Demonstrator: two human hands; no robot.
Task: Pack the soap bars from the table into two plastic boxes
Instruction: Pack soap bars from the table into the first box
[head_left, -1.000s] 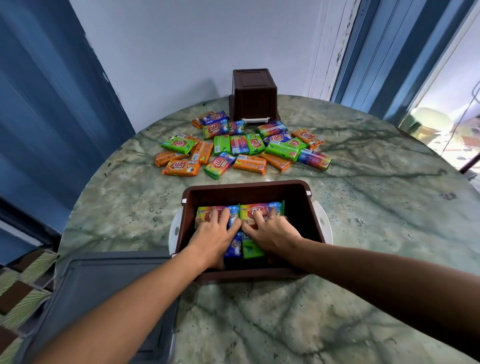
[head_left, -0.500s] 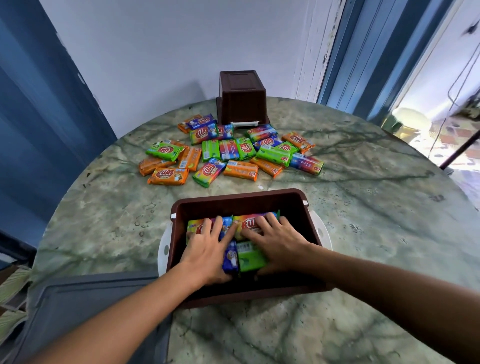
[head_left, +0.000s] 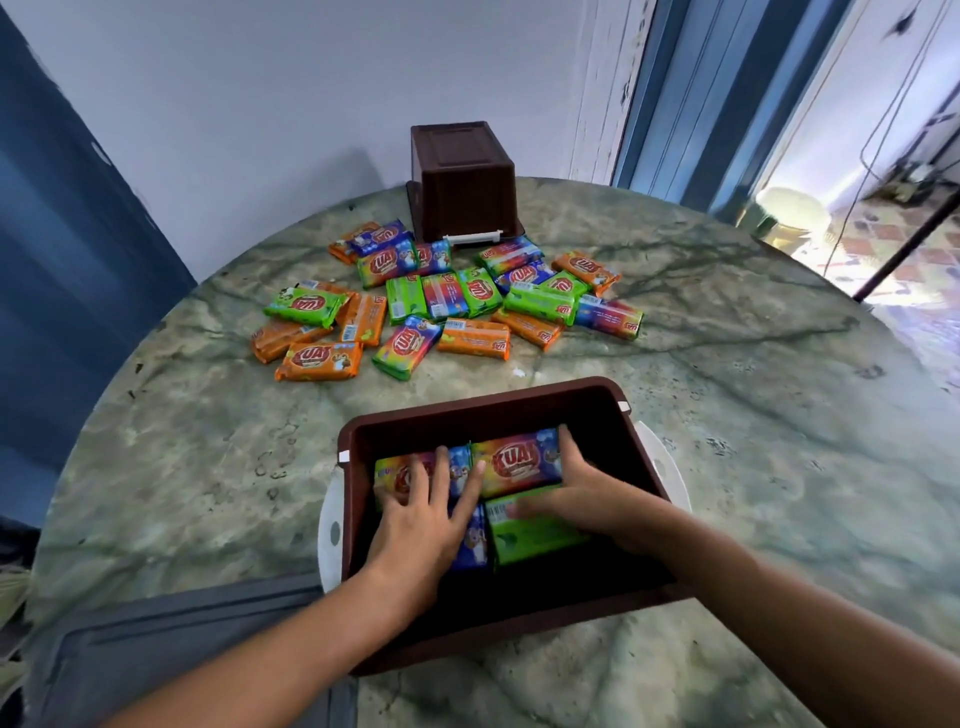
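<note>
Soap bars (head_left: 467, 306) lie loose beyond both flat, released hands, left hand (head_left: 423, 512) and right hand (head_left: 582, 493), pressing packed bars in the box (head_left: 483, 405).

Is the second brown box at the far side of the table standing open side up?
No, the far brown box stands upside down, its closed base facing up.

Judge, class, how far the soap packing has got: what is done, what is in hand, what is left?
Done: a few soap bars already lie in the near brown box. In hand: the left hand and right hand press flat on those bars, settling them. Left: the pile of loose bars on the table, and the far brown box, which stands upside down, unused.
</note>
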